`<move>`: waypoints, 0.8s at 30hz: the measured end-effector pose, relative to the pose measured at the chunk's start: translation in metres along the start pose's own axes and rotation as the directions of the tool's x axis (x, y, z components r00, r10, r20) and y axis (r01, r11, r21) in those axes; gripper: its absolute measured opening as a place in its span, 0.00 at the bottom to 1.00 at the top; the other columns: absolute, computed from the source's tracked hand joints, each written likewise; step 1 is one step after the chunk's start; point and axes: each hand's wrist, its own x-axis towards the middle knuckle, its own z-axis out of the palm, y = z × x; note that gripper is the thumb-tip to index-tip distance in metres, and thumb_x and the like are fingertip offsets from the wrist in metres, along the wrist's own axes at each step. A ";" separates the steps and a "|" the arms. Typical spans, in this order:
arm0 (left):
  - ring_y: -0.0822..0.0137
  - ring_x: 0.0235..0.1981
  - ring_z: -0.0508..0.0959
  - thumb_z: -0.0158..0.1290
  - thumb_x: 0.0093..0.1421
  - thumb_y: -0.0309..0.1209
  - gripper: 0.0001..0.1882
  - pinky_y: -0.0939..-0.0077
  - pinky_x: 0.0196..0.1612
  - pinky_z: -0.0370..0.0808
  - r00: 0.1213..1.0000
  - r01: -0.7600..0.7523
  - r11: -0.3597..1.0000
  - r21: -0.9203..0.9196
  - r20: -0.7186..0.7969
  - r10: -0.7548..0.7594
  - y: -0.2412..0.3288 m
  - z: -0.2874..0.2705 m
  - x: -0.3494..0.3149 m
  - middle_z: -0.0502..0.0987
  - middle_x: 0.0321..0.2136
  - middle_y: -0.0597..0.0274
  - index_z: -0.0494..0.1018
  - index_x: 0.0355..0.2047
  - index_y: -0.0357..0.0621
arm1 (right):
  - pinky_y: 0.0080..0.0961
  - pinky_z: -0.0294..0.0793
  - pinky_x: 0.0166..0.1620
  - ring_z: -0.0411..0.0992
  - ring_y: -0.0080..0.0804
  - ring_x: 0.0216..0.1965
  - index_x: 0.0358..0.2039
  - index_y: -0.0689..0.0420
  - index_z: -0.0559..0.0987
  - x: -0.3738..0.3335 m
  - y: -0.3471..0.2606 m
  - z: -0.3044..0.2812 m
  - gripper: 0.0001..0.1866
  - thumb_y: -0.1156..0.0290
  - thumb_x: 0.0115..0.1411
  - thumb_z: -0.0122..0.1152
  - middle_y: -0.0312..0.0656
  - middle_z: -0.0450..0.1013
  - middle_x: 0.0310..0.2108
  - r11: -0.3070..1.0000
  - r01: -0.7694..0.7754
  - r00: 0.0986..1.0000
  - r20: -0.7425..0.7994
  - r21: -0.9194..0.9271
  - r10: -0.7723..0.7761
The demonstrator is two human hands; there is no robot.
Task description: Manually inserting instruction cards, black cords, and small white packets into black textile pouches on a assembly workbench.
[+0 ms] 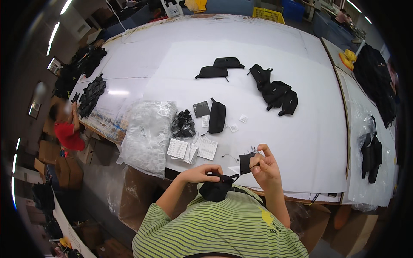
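Observation:
Close to my body, my left hand (198, 173) grips a small black zip pouch (215, 190) by its upper edge. A loop shows at the pouch's right end. My right hand (267, 168) is raised just right of the pouch, its thumb and fingers pinched at a black square hang tag (245, 164). A thin dark cord seems to run by the fingers, but its path is too fine to follow. Beyond the hands lie printed white cards (207, 148), a tangle of black cords (183, 124), a black card (201, 109) and another black pouch (217, 116).
A stack of clear plastic bags (148, 133) lies left of the cards on the white table (309, 155). Several black pouches (275, 92) rest farther back. Small white packets (243, 118) are scattered mid-table. Dark goods in plastic (372, 150) lie right; a person in red (69, 133) works left.

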 end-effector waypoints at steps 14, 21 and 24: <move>0.80 0.31 0.68 0.59 0.52 0.30 0.10 0.83 0.39 0.65 0.964 0.207 0.970 -0.129 -0.141 -0.224 -0.024 -0.033 -0.034 0.70 0.27 0.72 0.71 0.29 0.38 | 0.15 0.65 0.33 0.66 0.24 0.28 0.45 0.59 0.61 0.014 -0.006 -0.001 0.18 0.76 0.57 0.55 0.40 0.68 0.25 0.995 -0.031 0.999 0.039 0.093 0.027; 0.75 0.43 0.67 0.59 0.51 0.29 0.11 0.78 0.48 0.62 0.975 0.066 0.995 0.069 -0.216 -0.049 0.016 -0.011 -0.013 0.70 0.41 0.65 0.69 0.29 0.38 | 0.16 0.65 0.33 0.64 0.25 0.27 0.44 0.58 0.62 0.010 -0.018 -0.005 0.17 0.78 0.56 0.55 0.37 0.66 0.23 0.991 0.074 0.997 0.001 0.110 -0.074; 0.76 0.42 0.67 0.59 0.51 0.29 0.12 0.78 0.46 0.63 0.982 -0.005 0.961 0.276 -0.182 0.058 0.015 -0.009 -0.011 0.70 0.39 0.64 0.68 0.30 0.38 | 0.17 0.64 0.33 0.64 0.25 0.26 0.43 0.58 0.62 0.003 -0.025 -0.005 0.16 0.77 0.56 0.55 0.36 0.64 0.22 0.988 0.122 0.992 -0.027 0.099 -0.120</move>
